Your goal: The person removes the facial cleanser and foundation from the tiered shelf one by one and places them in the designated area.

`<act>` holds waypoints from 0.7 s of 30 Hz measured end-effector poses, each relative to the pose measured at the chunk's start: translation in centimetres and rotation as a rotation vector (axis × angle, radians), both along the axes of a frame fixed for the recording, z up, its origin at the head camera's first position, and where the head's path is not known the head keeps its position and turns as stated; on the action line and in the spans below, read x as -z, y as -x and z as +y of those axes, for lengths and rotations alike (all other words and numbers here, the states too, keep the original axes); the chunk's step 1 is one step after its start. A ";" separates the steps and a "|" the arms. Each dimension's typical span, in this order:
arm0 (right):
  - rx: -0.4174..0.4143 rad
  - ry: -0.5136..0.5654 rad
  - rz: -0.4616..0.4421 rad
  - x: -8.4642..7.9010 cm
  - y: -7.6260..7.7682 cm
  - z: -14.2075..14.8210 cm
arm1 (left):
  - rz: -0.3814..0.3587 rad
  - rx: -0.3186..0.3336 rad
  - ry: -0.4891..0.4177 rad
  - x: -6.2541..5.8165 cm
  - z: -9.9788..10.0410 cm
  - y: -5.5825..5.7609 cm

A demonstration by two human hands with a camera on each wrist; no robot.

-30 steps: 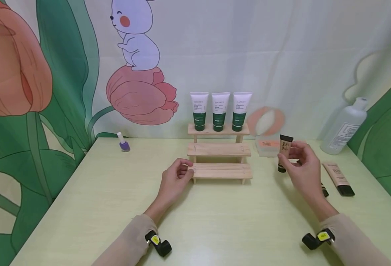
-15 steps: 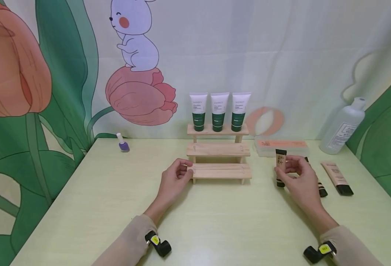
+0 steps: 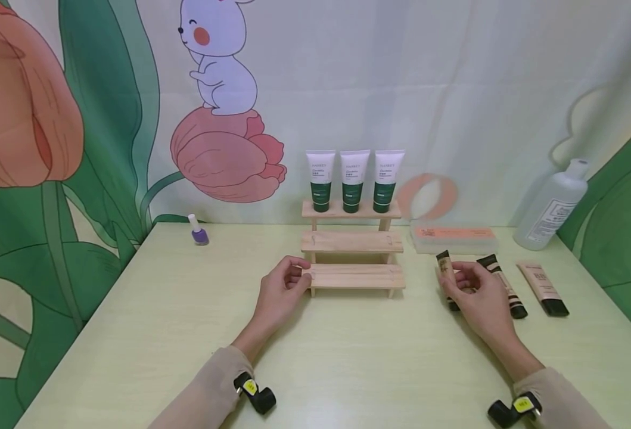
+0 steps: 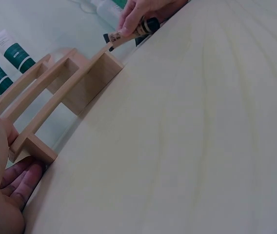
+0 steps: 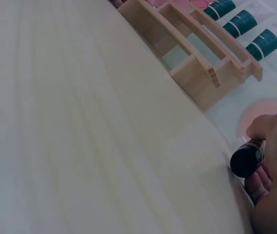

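My right hand point(image 3: 484, 298) pinches a small beige cosmetic tube point(image 3: 445, 269) with a black crimped end and black cap, tilted low over the table. The cap point(image 5: 247, 159) faces the camera in the right wrist view. My left hand point(image 3: 280, 292) grips the left end of the lowest step of a three-tier wooden display stand point(image 3: 355, 277); in the left wrist view the fingers point(image 4: 29, 180) lie by its end. White-and-green squeeze tubes point(image 3: 351, 182) stand upright in a row on the top tier. The two lower tiers bear nothing.
Right of my right hand lie a black-striped beige tube point(image 3: 505, 287) and a larger beige tube point(image 3: 544, 289). Behind them are a flat clear box point(image 3: 454, 239) with an orange label and a translucent bottle point(image 3: 551, 205). A purple nail polish bottle point(image 3: 199, 235) stands at the left.
My right hand has lowered the small tube towards the table and slightly left, tilting it. The striped tube has come into fuller view. My left hand stays on the stand.
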State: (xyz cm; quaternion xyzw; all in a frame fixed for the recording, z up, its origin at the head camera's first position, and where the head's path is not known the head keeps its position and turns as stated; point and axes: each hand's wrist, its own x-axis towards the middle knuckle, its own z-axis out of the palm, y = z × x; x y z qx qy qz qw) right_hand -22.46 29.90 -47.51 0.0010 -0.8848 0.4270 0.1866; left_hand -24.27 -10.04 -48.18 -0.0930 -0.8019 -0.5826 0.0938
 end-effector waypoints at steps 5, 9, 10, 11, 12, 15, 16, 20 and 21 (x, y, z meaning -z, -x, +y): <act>0.021 -0.016 -0.029 0.0 -0.1 -0.1 | -0.003 0.004 0.003 -0.1 0.1 0.1; 0.032 -0.038 -0.045 0.0 -0.1 -0.1 | -0.002 0.003 0.005 -0.1 0.1 0.1; 0.031 -0.044 -0.044 0.1 0.0 0.0 | -0.002 0.001 0.007 -0.1 0.1 0.1; 0.032 -0.050 -0.043 0.1 0.0 0.0 | -0.001 -0.001 0.008 -0.1 0.1 0.0; 0.033 -0.056 -0.041 0.1 0.1 0.0 | -0.001 -0.003 0.009 -0.1 0.1 0.0; 0.040 -0.074 -0.031 0.2 0.1 -0.1 | -0.001 -0.004 0.011 -0.2 0.1 0.0; 0.045 -0.077 -0.029 0.2 0.1 -0.1 | -0.003 -0.005 0.012 -0.2 0.1 -0.1; 0.060 -0.083 -0.030 0.2 0.1 -0.1 | -0.008 -0.008 0.021 -0.1 0.0 -0.1; 0.063 -0.082 -0.031 0.3 0.1 -0.2 | -0.005 -0.010 0.023 -0.1 0.0 -0.1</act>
